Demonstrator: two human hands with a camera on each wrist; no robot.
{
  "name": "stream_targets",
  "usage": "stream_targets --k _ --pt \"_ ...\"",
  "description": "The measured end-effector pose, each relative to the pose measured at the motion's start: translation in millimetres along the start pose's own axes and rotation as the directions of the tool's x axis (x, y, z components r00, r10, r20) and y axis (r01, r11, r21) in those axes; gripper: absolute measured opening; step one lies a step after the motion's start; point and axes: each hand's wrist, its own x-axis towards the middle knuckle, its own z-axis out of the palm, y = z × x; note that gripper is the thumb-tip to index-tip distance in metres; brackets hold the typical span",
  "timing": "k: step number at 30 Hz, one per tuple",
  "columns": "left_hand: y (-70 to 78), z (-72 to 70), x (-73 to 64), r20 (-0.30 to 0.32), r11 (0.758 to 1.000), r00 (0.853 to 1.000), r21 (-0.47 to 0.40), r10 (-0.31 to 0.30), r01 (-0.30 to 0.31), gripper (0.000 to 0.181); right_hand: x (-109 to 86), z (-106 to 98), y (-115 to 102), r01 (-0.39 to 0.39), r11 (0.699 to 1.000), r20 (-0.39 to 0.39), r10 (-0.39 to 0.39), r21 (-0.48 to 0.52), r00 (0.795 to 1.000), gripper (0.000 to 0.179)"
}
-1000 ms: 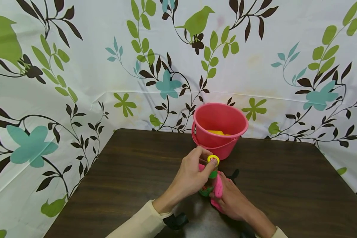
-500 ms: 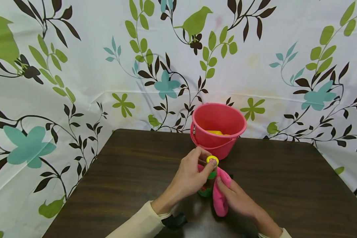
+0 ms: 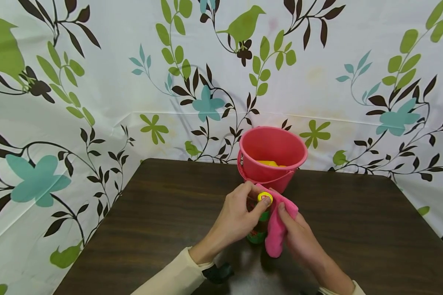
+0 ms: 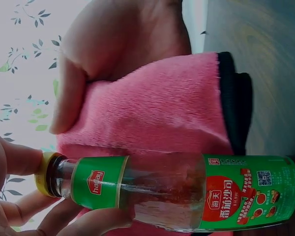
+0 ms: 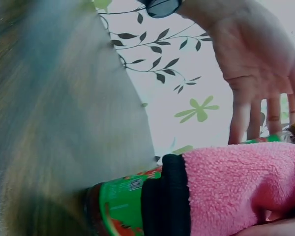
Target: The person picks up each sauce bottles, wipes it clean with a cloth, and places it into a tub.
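A glass ketchup bottle [image 4: 162,191] with green labels and a yellow cap stands upright on the table. My left hand [image 3: 238,213] holds it at the top, its thumb on the cap and its fingers about the neck in the left wrist view. In my right hand [image 3: 304,241] is a folded pink fleecy cloth [image 3: 276,233] with a black edge, gripped with the thumb in front. The cloth lies along the right side of the bottle and behind it, covering much of it in the right wrist view. Reddish smears show through the glass.
Just behind the hands stands a pink bucket [image 3: 252,168] with its handle down and something yellow [image 3: 269,163] inside. The dark wooden table [image 3: 170,205] ends at a white curtain [image 3: 125,82] printed with leaves and birds.
My right hand has drawn the cloth out from low around the bottle and raised it along the right side, toward the cap. My left hand keeps its hold on the bottle top.
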Motion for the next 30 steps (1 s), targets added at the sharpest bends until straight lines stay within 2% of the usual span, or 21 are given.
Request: stream_targets --k 3,10,16,20,22,27,30 --pt "-0.2 -0.3 0.1 -0.003 1.000 1.000 0.002 0.004 -0.004 0.016 -1.2 1 -4 0.011 0.999 -0.021 -0.011 0.040 1.000 0.060" --pt "1.3 -1.8 0.2 0.008 0.999 1.000 0.016 -0.029 0.029 0.015 -3.7 1 -16 0.011 0.992 -0.109 0.002 0.126 0.994 0.048" --pt "2.4 -2.4 1.1 0.017 0.999 0.999 0.012 -0.036 0.035 0.016 -5.5 -6 -19 0.085 0.982 -0.164 -0.057 0.171 0.985 0.043" --pt "2.2 -2.6 1.2 0.016 0.999 0.999 0.034 -0.036 0.035 0.016 -8.9 -11 -18 0.168 0.973 -0.181 -0.138 0.160 0.974 0.042" --pt "2.4 -2.4 1.6 0.015 0.998 0.999 0.044 -0.036 0.035 0.016 -10.9 -13 -17 0.199 0.970 -0.166 -0.175 0.137 0.971 0.044" --pt "2.8 -1.9 2.4 0.003 0.997 1.000 0.067 -0.025 0.025 0.019 -12.9 -16 -13 0.246 0.966 -0.127 -0.234 0.083 0.964 0.055" --pt "2.5 -1.4 2.6 -0.006 0.996 1.000 0.087 -0.014 0.014 0.020 -12.7 -17 -11 0.253 0.966 -0.136 -0.243 0.060 0.960 0.057"
